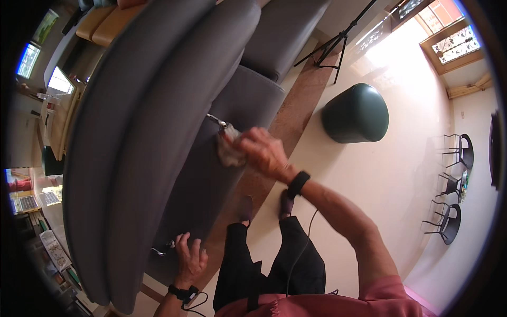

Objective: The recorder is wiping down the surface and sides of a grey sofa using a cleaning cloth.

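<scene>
In my right hand [263, 152], which is blurred, is a crumpled whitish cloth [229, 152] with a bit of red on it. The cloth lies against a shiny metal fitting [217, 119] that juts from beneath the backrest of a grey sofa [158, 138]. My left hand [191, 257] is over the near end of the seat, its fingers apart and nothing visible in them. Just beside its fingertips, a second metal fitting [160, 252] comes out at the foot of the backrest. Whether the fingers touch that fitting, I cannot tell.
A dark green pouf [356, 113] stands on the pale floor, with a black tripod [336, 39] farther off. A brown rug [295, 103] runs along the sofa. Several black chairs [451, 222] are by the right wall. A thin cable [305, 241] hangs over my legs.
</scene>
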### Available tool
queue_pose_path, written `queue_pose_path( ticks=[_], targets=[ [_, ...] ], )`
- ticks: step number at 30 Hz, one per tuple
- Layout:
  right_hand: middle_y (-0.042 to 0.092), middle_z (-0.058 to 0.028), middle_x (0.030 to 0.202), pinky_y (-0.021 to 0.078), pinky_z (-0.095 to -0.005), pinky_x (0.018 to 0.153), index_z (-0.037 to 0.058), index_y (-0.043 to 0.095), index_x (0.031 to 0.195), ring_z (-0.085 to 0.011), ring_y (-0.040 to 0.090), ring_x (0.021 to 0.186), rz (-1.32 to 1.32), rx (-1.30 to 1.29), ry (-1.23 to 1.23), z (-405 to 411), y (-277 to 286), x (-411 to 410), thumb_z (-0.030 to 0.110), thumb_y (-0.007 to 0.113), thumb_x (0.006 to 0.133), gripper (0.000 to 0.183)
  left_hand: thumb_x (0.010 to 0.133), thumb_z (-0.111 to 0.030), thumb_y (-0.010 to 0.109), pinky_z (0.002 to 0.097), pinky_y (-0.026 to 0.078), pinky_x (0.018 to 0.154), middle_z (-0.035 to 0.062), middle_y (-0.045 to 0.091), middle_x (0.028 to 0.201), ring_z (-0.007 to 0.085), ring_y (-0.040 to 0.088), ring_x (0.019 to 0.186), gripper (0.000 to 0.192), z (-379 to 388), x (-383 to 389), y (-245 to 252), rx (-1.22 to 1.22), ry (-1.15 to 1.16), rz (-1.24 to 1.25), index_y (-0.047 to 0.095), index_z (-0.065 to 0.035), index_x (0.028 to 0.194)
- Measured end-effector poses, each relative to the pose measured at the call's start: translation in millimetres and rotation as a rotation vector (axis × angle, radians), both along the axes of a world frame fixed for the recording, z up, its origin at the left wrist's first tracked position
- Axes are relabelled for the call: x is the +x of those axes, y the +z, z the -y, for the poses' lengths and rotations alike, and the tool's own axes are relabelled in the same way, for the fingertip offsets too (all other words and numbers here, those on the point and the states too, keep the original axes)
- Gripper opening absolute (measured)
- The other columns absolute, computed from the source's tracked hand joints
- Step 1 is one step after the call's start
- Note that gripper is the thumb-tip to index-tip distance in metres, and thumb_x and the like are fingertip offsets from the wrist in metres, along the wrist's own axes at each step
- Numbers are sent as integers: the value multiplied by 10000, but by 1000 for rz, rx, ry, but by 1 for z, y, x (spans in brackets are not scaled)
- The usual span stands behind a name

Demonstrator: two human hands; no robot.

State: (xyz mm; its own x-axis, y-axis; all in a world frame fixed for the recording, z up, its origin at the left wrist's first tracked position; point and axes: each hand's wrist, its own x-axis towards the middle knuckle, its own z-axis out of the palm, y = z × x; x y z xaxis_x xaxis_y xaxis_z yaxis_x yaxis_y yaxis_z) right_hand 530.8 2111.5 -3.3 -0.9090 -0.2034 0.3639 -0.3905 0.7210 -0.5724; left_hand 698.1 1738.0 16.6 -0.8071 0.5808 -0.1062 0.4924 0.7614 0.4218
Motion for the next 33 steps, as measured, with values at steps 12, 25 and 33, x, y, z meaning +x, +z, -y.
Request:
queue_pose_path(
  ticks=[12, 25, 33],
  targets=[
    [561, -162, 1091, 554, -448, 809, 137, 579, 1170, -376, 626, 971, 15, -128, -62, -38, -1, -111, 31, 695, 683, 512, 900, -188, 560, 626, 308, 1046, 278, 333, 1397, 502, 327, 1279, 476, -144, -161, -28, 103, 36, -165, 454, -27, 1335],
    [546, -168, 1038, 527, -453, 710, 168, 611, 1150, -349, 635, 896, 63, 9, -278, -147, 3, -146, 67, 690, 749, 421, 841, -267, 585, 594, 307, 1034, 251, 363, 1391, 476, 347, 1271, 556, -151, -167, -45, -65, 6, -331, 455, -48, 1336],
    [459, -121, 1037, 493, -352, 747, 98, 508, 1105, -271, 535, 820, -17, -810, -450, -90, -51, -35, -135, 594, 687, 486, 793, -164, 520, 593, 256, 1075, 276, 322, 1415, 479, 299, 1304, 568, -162, -164, -38, -174, -11, -309, 417, 13, 1323]
  ],
)
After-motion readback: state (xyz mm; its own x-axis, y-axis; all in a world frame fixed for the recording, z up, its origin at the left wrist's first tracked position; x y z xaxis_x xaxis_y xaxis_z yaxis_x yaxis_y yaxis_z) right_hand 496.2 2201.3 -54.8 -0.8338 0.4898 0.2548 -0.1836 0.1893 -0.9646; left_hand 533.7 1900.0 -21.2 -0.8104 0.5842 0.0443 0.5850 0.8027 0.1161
